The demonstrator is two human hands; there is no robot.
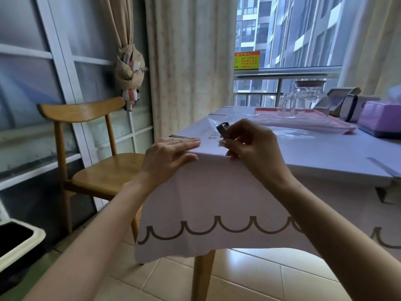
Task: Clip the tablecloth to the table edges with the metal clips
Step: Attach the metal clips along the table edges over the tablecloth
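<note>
At the near corner of the table [202,276], by the window, we see the tablecloth [217,192] draped over the top, its scalloped hem hanging well down the front. It looks thin, soft and light. We judge it would slide or ruck easily on the smooth top, so it needs holding flat right beside the spot being clipped.

A wooden chair [95,170] stands just left of the corner. A pink tray [338,124] with a glass jug [303,96] sits at the far side of the tabletop, well clear of the work.

Our left hand [171,155] lies flat on the cloth at the corner, fingers straight and pressed together, thumb dropped over the edge. Our right hand [249,144] hovers just above the tabletop beside it, thumb and curled fingers pinching a metal clip [223,128].

One fitted clip [183,137] sits on the left edge just past our left fingertips, and another [382,168] on the near edge far to the right.

The held clip looks small, stiff and smooth, probably springy. We would hold it by its closed back and push the open mouth squarely over cloth and edge together
</note>
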